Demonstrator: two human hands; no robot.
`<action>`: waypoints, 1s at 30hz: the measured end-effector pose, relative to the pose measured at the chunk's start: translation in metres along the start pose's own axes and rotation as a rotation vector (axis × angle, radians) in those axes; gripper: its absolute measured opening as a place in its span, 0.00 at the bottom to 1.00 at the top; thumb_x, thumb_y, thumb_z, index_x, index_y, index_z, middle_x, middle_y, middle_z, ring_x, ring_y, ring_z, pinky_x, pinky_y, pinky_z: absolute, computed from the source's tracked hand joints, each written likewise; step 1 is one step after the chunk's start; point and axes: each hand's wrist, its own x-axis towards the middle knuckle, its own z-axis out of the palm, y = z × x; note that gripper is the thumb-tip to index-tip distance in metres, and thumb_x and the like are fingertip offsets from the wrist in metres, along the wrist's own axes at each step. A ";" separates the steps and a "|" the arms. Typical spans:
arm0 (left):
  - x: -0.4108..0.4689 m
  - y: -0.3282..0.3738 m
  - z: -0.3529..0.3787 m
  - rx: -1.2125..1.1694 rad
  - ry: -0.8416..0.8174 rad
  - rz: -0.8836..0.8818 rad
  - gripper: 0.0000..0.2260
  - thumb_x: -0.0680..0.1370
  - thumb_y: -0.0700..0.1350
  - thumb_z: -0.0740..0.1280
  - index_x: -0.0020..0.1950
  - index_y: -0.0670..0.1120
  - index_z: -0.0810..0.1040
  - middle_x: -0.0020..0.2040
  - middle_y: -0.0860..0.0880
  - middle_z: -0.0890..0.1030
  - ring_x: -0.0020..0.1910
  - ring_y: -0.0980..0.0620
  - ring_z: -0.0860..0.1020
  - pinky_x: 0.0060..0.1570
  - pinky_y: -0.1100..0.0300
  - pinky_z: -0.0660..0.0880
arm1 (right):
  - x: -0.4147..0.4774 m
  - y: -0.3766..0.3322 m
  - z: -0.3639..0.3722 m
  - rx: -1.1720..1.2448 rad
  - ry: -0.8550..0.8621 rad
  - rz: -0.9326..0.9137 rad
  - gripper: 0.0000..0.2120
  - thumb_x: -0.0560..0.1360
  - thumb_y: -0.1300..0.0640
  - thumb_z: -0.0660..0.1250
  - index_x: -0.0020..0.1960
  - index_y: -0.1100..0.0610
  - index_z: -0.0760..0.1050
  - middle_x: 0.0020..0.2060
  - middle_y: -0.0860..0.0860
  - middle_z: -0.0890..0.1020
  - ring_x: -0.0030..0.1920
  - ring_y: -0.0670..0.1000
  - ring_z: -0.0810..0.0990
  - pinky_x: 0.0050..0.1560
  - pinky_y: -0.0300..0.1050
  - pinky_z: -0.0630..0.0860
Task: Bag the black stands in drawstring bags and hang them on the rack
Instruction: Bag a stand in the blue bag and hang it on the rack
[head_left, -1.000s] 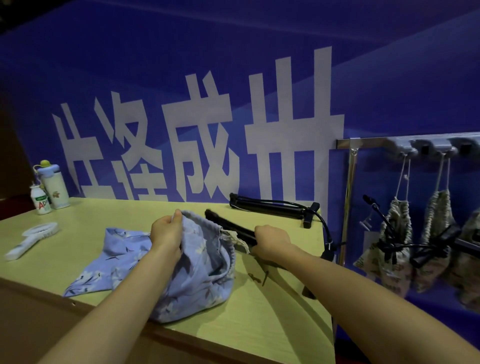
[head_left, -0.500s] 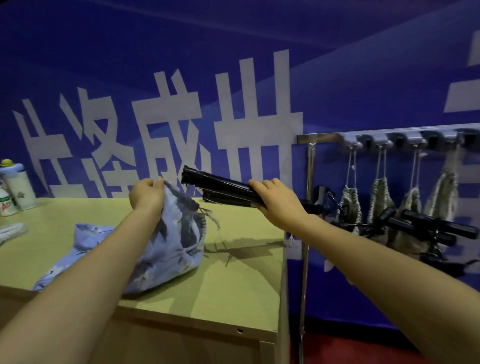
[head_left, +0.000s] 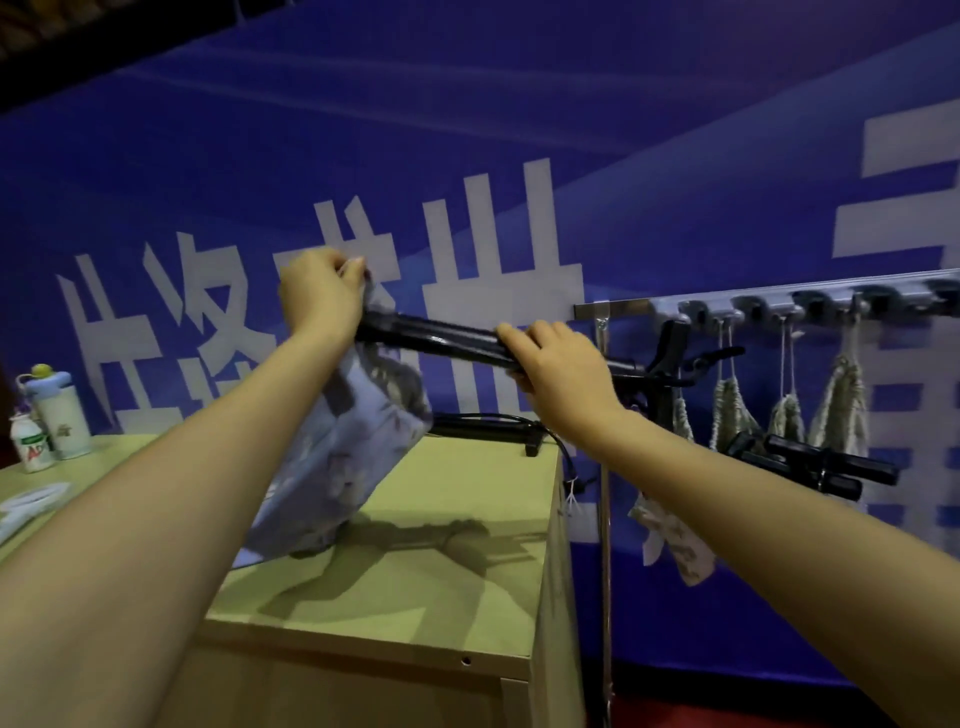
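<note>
My left hand (head_left: 319, 293) pinches the top edge of a light blue flowered drawstring bag (head_left: 343, 447) and holds it lifted above the table. My right hand (head_left: 561, 374) grips a folded black stand (head_left: 441, 335) near its middle. The stand lies almost level in the air, and its left end reaches the bag's mouth just under my left hand. A second black stand (head_left: 488, 428) lies on the table by the back wall. The rack (head_left: 779, 301) on the blue wall carries several hanging bags (head_left: 836, 405) with black stands sticking out.
The yellow-green table (head_left: 441, 571) ends at its right edge beside a metal post (head_left: 602, 467). Two bottles (head_left: 52, 421) stand at its far left, next to a white object (head_left: 31, 499). Another patterned bag (head_left: 670, 535) hangs low by the post.
Both hands have risen. The blue bag has been lifted off the table, and the stand's left end has moved up to the bag's mouth. The view has swung right.
</note>
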 end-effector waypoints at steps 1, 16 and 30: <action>0.003 0.013 0.001 -0.053 0.008 0.003 0.14 0.79 0.46 0.62 0.38 0.39 0.77 0.33 0.45 0.73 0.36 0.46 0.72 0.37 0.55 0.67 | 0.000 0.007 -0.006 0.005 0.017 0.043 0.20 0.73 0.59 0.69 0.64 0.58 0.72 0.42 0.57 0.79 0.38 0.58 0.76 0.33 0.48 0.68; -0.069 0.157 0.173 -0.522 -0.516 -0.296 0.13 0.77 0.50 0.65 0.37 0.43 0.78 0.43 0.39 0.81 0.45 0.42 0.80 0.50 0.53 0.77 | -0.113 0.172 -0.101 -0.217 0.099 0.480 0.24 0.73 0.65 0.67 0.68 0.62 0.69 0.45 0.61 0.78 0.41 0.62 0.75 0.31 0.48 0.65; -0.229 0.166 0.286 -0.398 -0.930 -0.366 0.15 0.75 0.49 0.68 0.30 0.43 0.76 0.31 0.43 0.75 0.36 0.44 0.75 0.39 0.59 0.71 | -0.230 0.239 -0.121 -0.659 -0.340 -0.080 0.31 0.57 0.65 0.74 0.59 0.52 0.76 0.38 0.52 0.79 0.37 0.56 0.77 0.36 0.47 0.75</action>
